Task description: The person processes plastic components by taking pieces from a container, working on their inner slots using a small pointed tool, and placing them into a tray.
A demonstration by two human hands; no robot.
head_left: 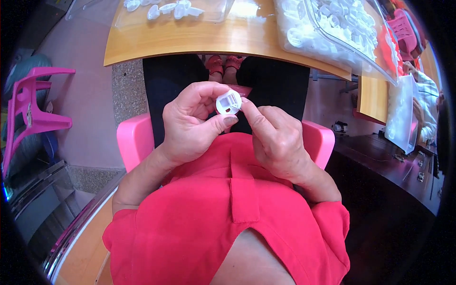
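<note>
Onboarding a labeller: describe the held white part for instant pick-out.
Start at the red top, then the left hand above it in view. Pinched there is a round, recessed white part. Unlike the loose white pieces near the picture's top edge, it's hand-held.

Note that you wear a red short-sleeved top (pixel 190 228) with a stitched front placket (pixel 245 204) at lower centre, black trousers (pixel 171 90) and reddish sandals (pixel 214 62) at upper centre, your left hand (pixel 189 124) and right hand (pixel 281 137) bare.
</note>
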